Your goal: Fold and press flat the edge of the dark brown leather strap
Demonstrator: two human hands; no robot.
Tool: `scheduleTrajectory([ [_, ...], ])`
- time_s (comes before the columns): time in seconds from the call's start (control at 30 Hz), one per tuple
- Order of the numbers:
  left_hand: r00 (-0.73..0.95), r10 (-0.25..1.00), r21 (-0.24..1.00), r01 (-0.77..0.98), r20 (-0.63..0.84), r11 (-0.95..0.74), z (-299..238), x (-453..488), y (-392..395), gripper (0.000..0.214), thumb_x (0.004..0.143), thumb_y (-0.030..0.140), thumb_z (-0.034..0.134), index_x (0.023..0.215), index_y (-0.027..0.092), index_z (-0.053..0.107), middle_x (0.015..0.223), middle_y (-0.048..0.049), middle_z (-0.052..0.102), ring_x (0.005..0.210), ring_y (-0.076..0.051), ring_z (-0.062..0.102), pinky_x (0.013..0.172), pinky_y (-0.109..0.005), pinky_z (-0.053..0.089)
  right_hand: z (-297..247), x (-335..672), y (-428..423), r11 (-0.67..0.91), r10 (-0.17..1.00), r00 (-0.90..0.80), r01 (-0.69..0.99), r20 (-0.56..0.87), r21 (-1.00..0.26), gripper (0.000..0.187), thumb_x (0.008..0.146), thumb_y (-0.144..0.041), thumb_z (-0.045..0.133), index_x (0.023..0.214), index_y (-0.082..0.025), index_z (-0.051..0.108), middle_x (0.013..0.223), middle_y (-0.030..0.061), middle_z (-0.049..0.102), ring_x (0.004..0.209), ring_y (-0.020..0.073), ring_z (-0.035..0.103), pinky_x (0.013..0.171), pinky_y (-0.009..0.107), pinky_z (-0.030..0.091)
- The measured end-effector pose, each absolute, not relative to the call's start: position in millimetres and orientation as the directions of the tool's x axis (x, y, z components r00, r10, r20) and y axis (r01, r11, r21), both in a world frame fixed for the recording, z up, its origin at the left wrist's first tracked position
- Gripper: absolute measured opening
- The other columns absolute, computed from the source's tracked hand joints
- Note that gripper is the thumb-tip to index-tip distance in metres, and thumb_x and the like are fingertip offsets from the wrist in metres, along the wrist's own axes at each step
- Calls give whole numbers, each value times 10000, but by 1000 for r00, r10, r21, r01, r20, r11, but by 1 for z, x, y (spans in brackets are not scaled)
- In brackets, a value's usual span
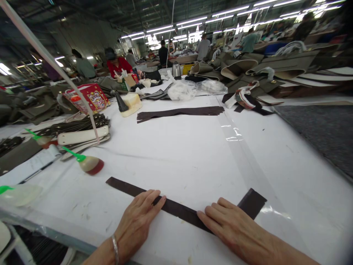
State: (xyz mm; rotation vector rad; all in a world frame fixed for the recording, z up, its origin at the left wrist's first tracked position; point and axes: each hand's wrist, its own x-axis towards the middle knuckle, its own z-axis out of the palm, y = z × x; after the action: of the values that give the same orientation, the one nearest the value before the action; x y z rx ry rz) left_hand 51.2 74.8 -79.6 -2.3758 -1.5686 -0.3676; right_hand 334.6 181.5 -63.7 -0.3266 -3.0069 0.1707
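Note:
A long dark brown leather strip (176, 208) lies flat on the white table (179, 154) near its front edge, bent upward at its right end. My left hand (138, 221) rests flat on the strip's middle, fingers stretched out and together. My right hand (231, 224) lies flat over the strip further right, fingers extended, pressing it down. Neither hand grips anything. A bracelet shows on my left wrist.
A glue bottle with a green tip (86, 163) lies to the left, beside stacked straps (79, 134). A pile of dark strips (180, 112) lies further back. A red box (88, 97), bag parts and other workers sit beyond. A grey mat (322, 129) covers the right.

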Motion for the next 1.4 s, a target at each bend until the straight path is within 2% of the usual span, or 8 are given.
scheduleTrajectory([
  [0.2, 450, 847, 28, 879, 284, -477, -79, 44, 81, 448, 886, 32, 330, 1301, 124, 472, 1140, -67, 610, 1059, -181, 508, 944, -311, 491, -64, 336, 179, 977, 197, -977, 189, 81, -97, 254, 877, 26, 342, 973, -140, 508, 868, 32, 486, 718, 203, 433, 674, 377, 377],
  [0.53, 434, 901, -54, 899, -21, -434, -67, 74, 86, 772, 820, 14, 464, 1457, 319, 151, 954, -39, 555, 890, -215, 503, 810, -403, 533, -57, 349, 182, 983, 182, -979, 178, 89, -55, 222, 905, -20, 371, 1046, -95, 525, 851, 38, 484, 716, 199, 408, 681, 369, 383],
  [0.73, 457, 889, -134, 884, 34, -449, -67, 79, 86, 789, 781, -15, 444, 1451, 316, 191, 923, -52, 543, 860, -220, 500, 777, -412, 515, -53, 355, 183, 978, 204, -976, 200, 82, -55, 191, 898, -24, 397, 1002, -122, 525, 840, 31, 492, 718, 202, 419, 684, 370, 359],
  [0.83, 467, 862, -157, 883, 198, -442, -66, 85, 87, 687, 785, -18, 396, 1392, 301, 363, 1092, -96, 541, 1001, -256, 495, 813, -424, 493, -50, 357, 184, 957, 274, -960, 266, 56, -113, 191, 881, -10, 424, 956, -160, 518, 825, 16, 507, 720, 199, 443, 700, 368, 350],
  [0.93, 430, 843, -66, 899, 324, -433, -65, 98, 89, 604, 799, -38, 345, 1328, 229, 460, 1223, -96, 518, 1106, -236, 465, 886, -397, 468, -43, 353, 185, 898, 397, -918, 387, 10, -208, 123, 884, -132, 558, 987, -184, 516, 857, 11, 553, 760, 212, 501, 746, 388, 371],
  [1.1, 467, 828, 122, 844, 310, -522, -75, 113, 95, 452, 863, 17, 383, 1304, 93, 449, 1107, -88, 601, 1015, -179, 516, 907, -313, 503, -35, 343, 186, 780, 520, -847, 523, -111, -342, 254, 797, -131, 697, 986, -171, 532, 915, 33, 621, 849, 240, 577, 834, 419, 424],
  [1.23, 502, 812, 90, 832, 298, -547, -83, 107, 96, 450, 872, 31, 394, 1316, 88, 438, 1117, -85, 622, 994, -182, 538, 890, -314, 530, -28, 357, 189, 753, 494, -859, 501, -136, -427, 274, 804, -149, 697, 1018, -188, 529, 915, 28, 634, 850, 239, 587, 863, 419, 433],
  [1.4, 507, 810, 39, 840, 295, -541, -83, 93, 95, 480, 868, 29, 384, 1340, 105, 420, 1162, -71, 623, 1022, -182, 546, 903, -318, 526, -22, 399, 196, 664, 583, -766, 641, -271, -384, 269, 848, -166, 631, 1072, -268, 520, 847, 14, 616, 795, 253, 579, 666, 346, 414],
])
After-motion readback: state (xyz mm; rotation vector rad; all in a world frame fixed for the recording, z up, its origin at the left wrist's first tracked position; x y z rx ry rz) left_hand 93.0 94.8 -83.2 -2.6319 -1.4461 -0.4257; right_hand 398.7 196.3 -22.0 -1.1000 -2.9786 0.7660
